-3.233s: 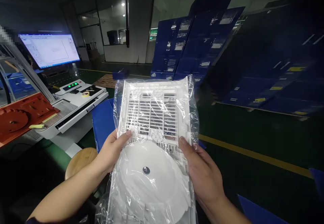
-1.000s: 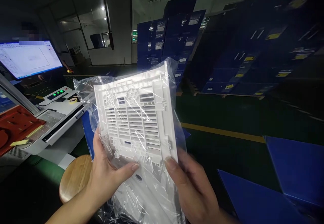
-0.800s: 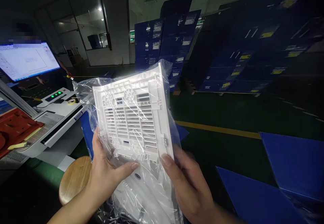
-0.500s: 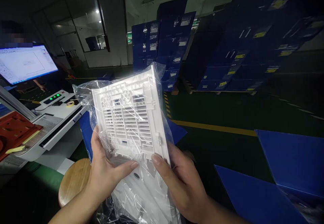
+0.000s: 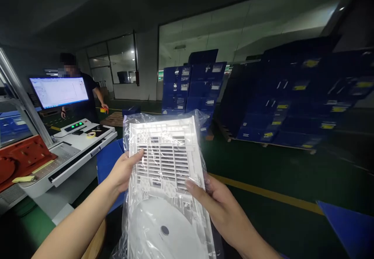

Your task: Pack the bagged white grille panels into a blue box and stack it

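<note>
A white slatted plastic panel in a clear plastic bag is held up before me, its top edge tilted away. Its lower half bears a large smooth round area with a small dark oval. My left hand grips the left edge, thumb lying on the slats through the film and fingers behind. On the other side, my right hand clasps the right edge lower down, thumb on the front and fingers hidden behind. The panel's bottom end runs out of view.
At left stands a white workbench with a monitor, a roll of yellow tape and a red fixture. A person stands behind it. Stacked blue boxes rise at the back; part of a wooden stool shows below.
My left hand has shifted up the panel's left edge, thumb now on the slats. The panel sits lower and straighter, showing its round area. My view has tilted up, revealing more of the person.
</note>
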### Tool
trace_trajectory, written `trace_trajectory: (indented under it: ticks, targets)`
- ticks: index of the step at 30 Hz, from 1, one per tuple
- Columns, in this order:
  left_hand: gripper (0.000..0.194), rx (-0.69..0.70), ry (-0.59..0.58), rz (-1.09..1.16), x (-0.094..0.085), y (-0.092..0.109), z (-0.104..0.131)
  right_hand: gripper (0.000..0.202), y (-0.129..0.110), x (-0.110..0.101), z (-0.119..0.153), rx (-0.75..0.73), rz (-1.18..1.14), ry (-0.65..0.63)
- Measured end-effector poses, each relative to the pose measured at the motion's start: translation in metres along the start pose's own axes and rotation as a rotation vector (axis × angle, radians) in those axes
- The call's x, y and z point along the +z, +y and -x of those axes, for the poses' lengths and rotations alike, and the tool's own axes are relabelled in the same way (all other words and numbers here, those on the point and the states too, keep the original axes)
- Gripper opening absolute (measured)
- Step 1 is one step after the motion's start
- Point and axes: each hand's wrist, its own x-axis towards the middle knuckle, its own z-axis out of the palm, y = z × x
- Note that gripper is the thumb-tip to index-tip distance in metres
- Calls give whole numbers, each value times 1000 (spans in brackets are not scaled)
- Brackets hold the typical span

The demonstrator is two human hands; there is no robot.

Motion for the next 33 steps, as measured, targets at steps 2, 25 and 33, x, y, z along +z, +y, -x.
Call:
trace_trajectory:
  ticks: [2, 25, 33]
  targets:
    - [48, -20, -2, 22, 4, -5, 1, 62, -5, -3, -1, 34, 3, -31]
    - [50, 143, -255, -133, 32, 0, 3, 109, -53, -52, -46, -48, 109, 380]
    - [57, 64, -135, -54, 7, -9, -12, 75, 6, -50, -33, 48, -98, 120]
